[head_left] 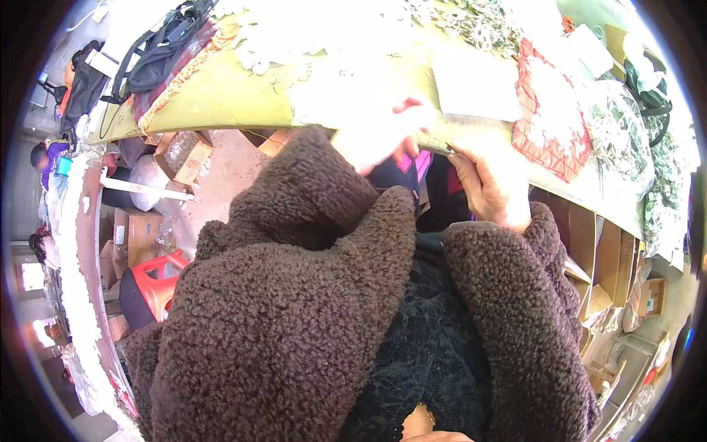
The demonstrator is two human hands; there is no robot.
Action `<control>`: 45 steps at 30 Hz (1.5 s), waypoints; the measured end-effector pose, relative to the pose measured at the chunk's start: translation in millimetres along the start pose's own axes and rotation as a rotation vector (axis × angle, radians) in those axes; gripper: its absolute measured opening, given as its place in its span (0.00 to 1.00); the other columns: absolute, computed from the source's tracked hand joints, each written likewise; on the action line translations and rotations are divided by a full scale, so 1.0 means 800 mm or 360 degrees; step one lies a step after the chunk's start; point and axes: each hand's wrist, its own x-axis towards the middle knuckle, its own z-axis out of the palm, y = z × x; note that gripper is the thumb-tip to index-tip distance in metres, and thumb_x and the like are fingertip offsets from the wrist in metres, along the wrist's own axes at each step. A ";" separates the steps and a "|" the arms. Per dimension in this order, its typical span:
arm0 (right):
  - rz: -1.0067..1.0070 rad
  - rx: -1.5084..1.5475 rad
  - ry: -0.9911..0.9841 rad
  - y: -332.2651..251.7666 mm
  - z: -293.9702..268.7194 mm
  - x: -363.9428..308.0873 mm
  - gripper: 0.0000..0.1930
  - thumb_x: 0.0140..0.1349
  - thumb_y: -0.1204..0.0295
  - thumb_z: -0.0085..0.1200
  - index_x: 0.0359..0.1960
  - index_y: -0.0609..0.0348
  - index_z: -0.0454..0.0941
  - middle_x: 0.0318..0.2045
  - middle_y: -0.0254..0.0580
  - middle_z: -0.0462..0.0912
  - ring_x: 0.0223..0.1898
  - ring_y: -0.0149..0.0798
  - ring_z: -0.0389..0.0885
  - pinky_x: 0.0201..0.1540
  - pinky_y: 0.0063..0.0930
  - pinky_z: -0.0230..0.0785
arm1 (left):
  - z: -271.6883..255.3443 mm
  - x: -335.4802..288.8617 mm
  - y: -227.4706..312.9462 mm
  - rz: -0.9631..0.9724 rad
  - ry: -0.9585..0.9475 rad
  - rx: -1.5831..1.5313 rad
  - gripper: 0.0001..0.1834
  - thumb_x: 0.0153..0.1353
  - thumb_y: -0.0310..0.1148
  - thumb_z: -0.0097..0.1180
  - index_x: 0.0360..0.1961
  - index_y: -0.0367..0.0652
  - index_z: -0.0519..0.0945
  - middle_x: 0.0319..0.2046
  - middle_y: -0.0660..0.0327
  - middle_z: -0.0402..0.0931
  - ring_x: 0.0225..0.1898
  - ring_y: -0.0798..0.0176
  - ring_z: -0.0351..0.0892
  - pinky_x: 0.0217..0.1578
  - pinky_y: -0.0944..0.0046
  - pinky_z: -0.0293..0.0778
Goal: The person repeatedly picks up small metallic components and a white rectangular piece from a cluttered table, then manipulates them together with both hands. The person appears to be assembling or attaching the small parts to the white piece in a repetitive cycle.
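My left hand (379,140) is over the near edge of a yellow-green table (250,103), bleached by glare. Its fingers are bent and spread apart, and I see nothing between them. Just to the right, my right hand (492,183) pinches thumb against fingers at the table edge. A small dark tip shows at that pinch, too small to name. Beyond the hands lies a white sheet (471,88), and pale material on the table is washed out by light. Brown fleece sleeves cover both forearms.
A red-and-white bag (549,114) and a clear plastic bag (618,125) lie to the right. Black bags (166,44) rest at the far left. Below the table are cardboard boxes (184,158) and a red stool (158,280). Another person (50,158) is at the left edge.
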 end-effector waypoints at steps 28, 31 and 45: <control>0.1404 0.1591 0.0203 0.006 -0.007 0.026 0.16 0.60 0.66 0.56 0.42 0.66 0.74 0.25 0.32 0.76 0.23 0.20 0.70 0.25 0.12 0.60 | -0.109 -0.002 0.015 0.1068 0.0151 0.1608 0.15 0.56 0.30 0.56 0.44 0.37 0.78 0.38 0.55 0.79 0.38 0.57 0.79 0.40 0.62 0.75; 0.1307 0.1327 0.0120 0.011 0.010 0.036 0.08 0.62 0.71 0.53 0.36 0.63 0.71 0.21 0.32 0.73 0.15 0.19 0.62 0.17 0.11 0.51 | -0.066 -0.003 0.012 0.1106 0.0126 0.1589 0.13 0.56 0.27 0.57 0.42 0.34 0.78 0.35 0.54 0.80 0.35 0.60 0.80 0.36 0.63 0.77; 0.1274 0.1233 0.0124 0.014 0.046 -0.012 0.14 0.62 0.67 0.52 0.42 0.66 0.76 0.28 0.39 0.80 0.26 0.28 0.75 0.32 0.21 0.69 | 0.023 -0.015 -0.036 0.0496 -0.0316 -0.0887 0.12 0.62 0.29 0.51 0.43 0.31 0.74 0.33 0.52 0.78 0.31 0.60 0.79 0.30 0.65 0.75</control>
